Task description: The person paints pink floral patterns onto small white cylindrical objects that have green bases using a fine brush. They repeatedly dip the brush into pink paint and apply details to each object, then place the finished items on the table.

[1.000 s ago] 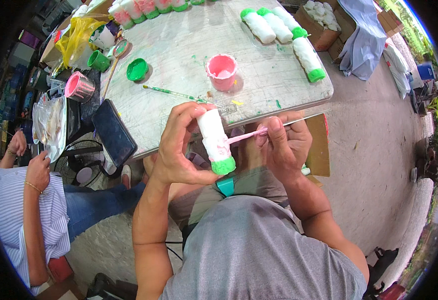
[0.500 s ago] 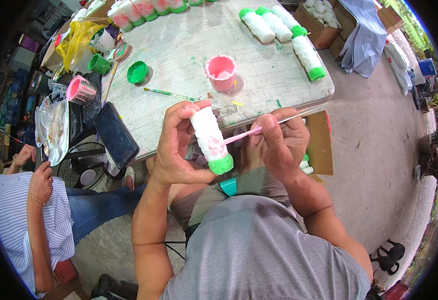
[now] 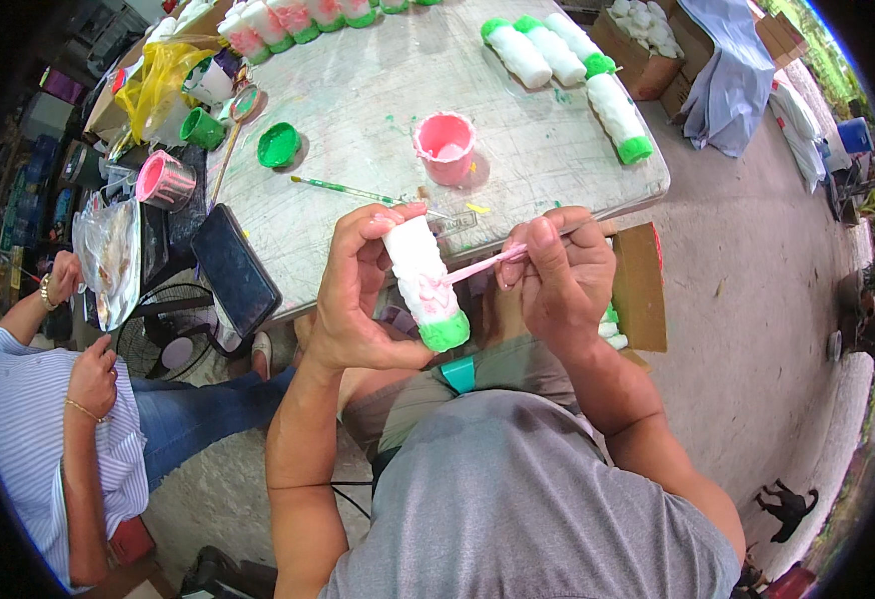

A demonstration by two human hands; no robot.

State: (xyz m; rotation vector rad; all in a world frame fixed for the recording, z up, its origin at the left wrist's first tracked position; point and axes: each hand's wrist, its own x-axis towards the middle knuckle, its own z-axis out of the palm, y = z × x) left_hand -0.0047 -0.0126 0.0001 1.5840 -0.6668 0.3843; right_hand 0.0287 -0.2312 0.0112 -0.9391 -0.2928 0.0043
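My left hand grips a white, bumpy cylinder by its two ends, fingers at the top and thumb at the bottom. Its lower end is green, and pink paint marks the side just above. My right hand pinches a thin paintbrush whose pink-coated tip touches that pink patch. Beyond my hands, a pink paint cup stands on the table, partly filled. A second brush with a green handle lies left of the cup, near a small green paint container.
White cylinders with green ends lie at the table's far right; pink-marked ones line the far edge. A dark phone-like slab is at the left edge. Beside me sits a person in a striped shirt. A black animal stands right.
The brush has shifted slightly, its tip still on the pink patch. The neighbouring person's hands have moved, and the black animal has changed its pose. My left hand keeps its grip.
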